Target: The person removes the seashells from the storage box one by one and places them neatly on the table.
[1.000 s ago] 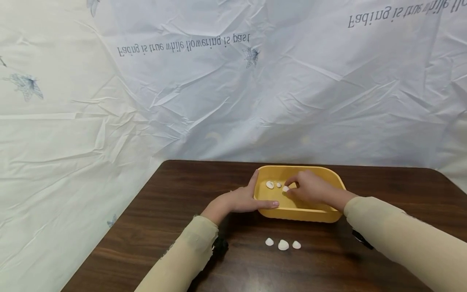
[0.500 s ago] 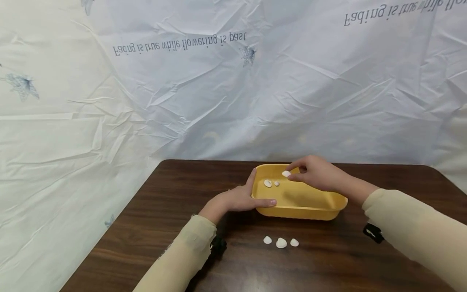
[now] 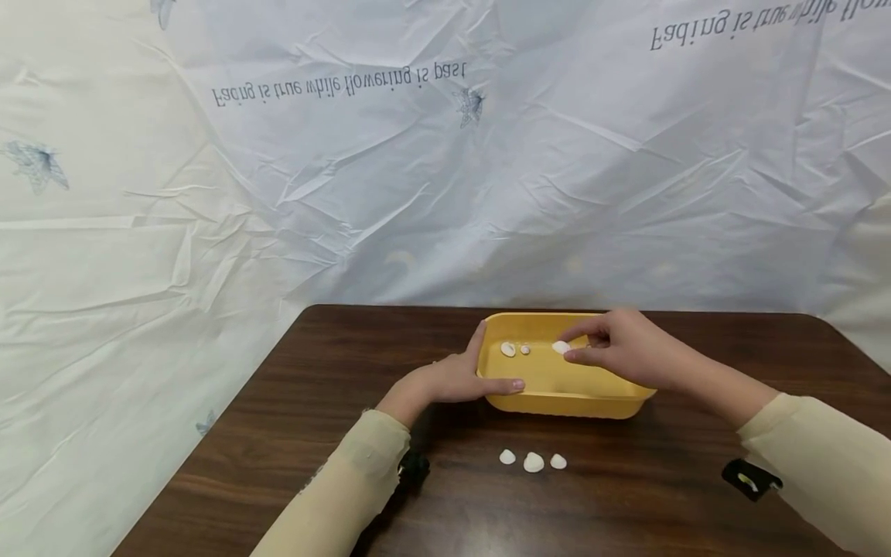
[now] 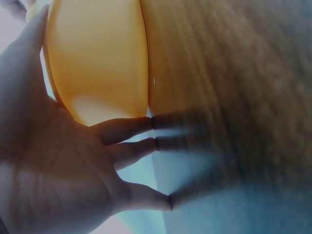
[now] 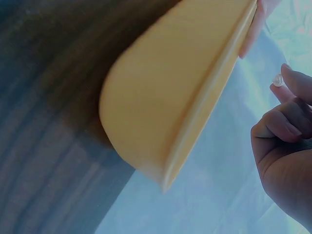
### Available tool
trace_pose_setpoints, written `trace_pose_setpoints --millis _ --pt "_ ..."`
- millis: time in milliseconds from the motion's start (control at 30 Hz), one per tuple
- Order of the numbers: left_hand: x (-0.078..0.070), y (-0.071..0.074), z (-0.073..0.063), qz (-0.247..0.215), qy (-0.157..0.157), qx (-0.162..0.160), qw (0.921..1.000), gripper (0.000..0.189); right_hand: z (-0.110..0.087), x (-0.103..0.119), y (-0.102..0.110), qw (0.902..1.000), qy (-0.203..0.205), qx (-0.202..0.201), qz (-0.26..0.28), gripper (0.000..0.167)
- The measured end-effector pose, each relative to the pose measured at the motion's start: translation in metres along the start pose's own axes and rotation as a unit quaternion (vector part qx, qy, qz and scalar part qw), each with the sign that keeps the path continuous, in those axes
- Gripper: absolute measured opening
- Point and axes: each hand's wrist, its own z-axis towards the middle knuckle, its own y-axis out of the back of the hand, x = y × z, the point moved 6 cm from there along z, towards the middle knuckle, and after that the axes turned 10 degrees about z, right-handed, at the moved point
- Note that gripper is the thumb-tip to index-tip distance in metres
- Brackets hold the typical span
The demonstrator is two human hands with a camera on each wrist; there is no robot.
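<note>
My right hand (image 3: 636,348) pinches a white seashell (image 3: 561,347) between thumb and fingertips, over the yellow plastic tub (image 3: 564,406). In the right wrist view the seashell (image 5: 278,80) shows at the fingertips, above the rim. My left hand (image 3: 445,379) rests against the tub's left end, thumb along the near rim. The left wrist view shows its other fingers (image 4: 141,196) straight and spread, tips at the tabletop. Inside the tub, towards the left, lie an oval white shell (image 3: 508,350) and a smaller round shell (image 3: 525,350).
Three white seashells lie in a row on the dark wooden table (image 3: 334,363) before the tub, with the largest shell (image 3: 534,462) in the middle. A wrinkled white printed sheet (image 3: 557,155) hangs behind the table.
My right hand has raised the seashell from the tub's floor, then carried it right and slightly lower again. My left hand has stayed at the tub's left end.
</note>
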Motion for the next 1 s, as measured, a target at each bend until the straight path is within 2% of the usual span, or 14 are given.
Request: trace_pose_setpoints --millis 233,567,800,1000 --pt "-0.001 0.0 0.0 -0.001 0.002 -0.004 1.0 0.13 -0.024 0.001 -0.008 0.9998 0.017 -0.001 0.01 0.028" --pt "-0.001 0.001 0.0 0.002 -0.002 -0.009 1.0 0.129 -0.048 -0.005 -0.022 0.9981 0.002 0.01 0.06 0.029" --pt "0.0 0.0 0.0 -0.003 -0.011 -0.004 0.9999 0.129 -0.057 -0.018 -0.031 0.9976 0.018 0.013 0.065 0.029" --pt "-0.002 0.0 0.0 0.0 -0.01 -0.007 0.9999 0.129 -0.067 -0.028 -0.049 0.9966 0.061 0.025 0.049 0.021"
